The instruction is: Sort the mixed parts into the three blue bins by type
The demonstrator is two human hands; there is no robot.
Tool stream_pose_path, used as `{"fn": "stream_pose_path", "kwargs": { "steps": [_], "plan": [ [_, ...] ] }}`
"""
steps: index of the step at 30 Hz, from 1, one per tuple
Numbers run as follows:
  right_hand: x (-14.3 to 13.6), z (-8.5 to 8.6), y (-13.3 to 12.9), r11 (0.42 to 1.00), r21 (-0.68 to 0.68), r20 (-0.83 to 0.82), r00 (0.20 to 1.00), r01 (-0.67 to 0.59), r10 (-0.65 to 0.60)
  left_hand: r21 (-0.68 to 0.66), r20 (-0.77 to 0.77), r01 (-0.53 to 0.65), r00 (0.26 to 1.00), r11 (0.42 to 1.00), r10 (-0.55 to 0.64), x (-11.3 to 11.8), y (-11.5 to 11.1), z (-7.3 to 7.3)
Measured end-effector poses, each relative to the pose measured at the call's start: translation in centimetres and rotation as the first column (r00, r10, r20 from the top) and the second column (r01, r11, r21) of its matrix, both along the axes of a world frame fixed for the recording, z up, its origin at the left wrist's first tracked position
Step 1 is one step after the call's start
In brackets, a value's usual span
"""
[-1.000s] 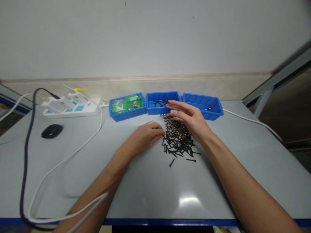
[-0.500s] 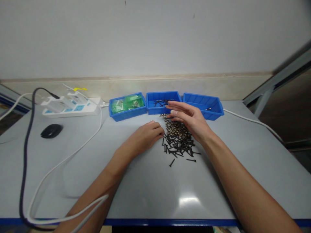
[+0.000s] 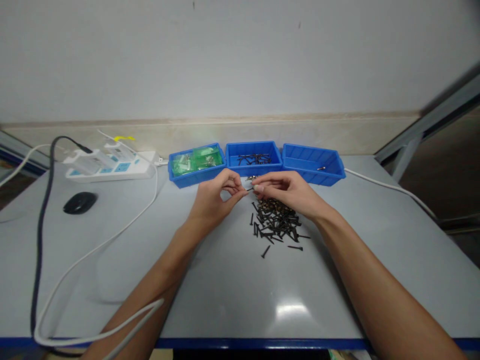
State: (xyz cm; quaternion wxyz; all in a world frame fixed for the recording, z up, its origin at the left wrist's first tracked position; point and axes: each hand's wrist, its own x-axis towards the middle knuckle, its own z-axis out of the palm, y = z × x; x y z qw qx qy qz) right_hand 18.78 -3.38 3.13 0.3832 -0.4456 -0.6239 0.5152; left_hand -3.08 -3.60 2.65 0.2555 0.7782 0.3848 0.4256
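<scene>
Between my two hands is a dark screw [image 3: 250,189], pinched at one end by the thumb and finger of my left hand [image 3: 221,192]. My right hand [image 3: 290,192] closes its thumb and fingertips on the screw's other end. Under and in front of my right hand lies a pile of screws [image 3: 277,222], black nearer me and brassy farther back, partly hidden by the hand. Behind my hands, the middle blue bin [image 3: 254,171] holds several dark screws. A single screw [image 3: 321,168] lies in the right blue bin [image 3: 311,152].
Green packets [image 3: 197,160] fill the left blue bin [image 3: 200,178]. A white power strip [image 3: 140,167] and a black mouse [image 3: 80,202] are on the left. A white cable [image 3: 116,235] crosses the table and passes over my left forearm. The wall stands behind the bins.
My left hand has risen from the pile's left edge with the screw. My right hand has come down from near the middle bin and closed on it too.
</scene>
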Motion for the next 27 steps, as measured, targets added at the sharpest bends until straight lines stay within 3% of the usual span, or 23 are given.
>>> {"fn": "stream_pose_path", "kwargs": {
  "steps": [10, 13, 17, 21, 27],
  "plan": [
    [0.0, 0.3, -0.4, 0.978, -0.145, -0.119, 0.984, -0.151, 0.134, -0.146, 0.064, 0.087, 0.995, 0.985, -0.078, 0.1, -0.2, -0.1],
    [0.0, 0.1, -0.3, 0.989, -0.136, -0.093, 0.995, -0.057, 0.044, -0.098, -0.109, 0.138, 0.983, 0.986, -0.148, -0.1, -0.1, -0.1],
    [-0.1, -0.3, 0.0, 0.997, -0.011, -0.215, 0.974, 0.073, -0.073, -0.062, -0.314, 0.255, 0.913, 0.965, -0.262, -0.4, -0.1, -0.5],
    [-0.1, -0.4, 0.1, 0.995, 0.070, -0.276, 0.960, 0.072, -0.050, -0.082, -0.365, 0.307, 0.876, 0.948, -0.315, -0.2, 0.0, -1.1],
    [0.0, -0.2, 0.0, 0.993, 0.084, -0.263, 0.963, 0.088, -0.063, -0.094, -0.383, 0.331, 0.859, 0.939, -0.341, -0.1, 0.2, -1.2]
  ]
}}
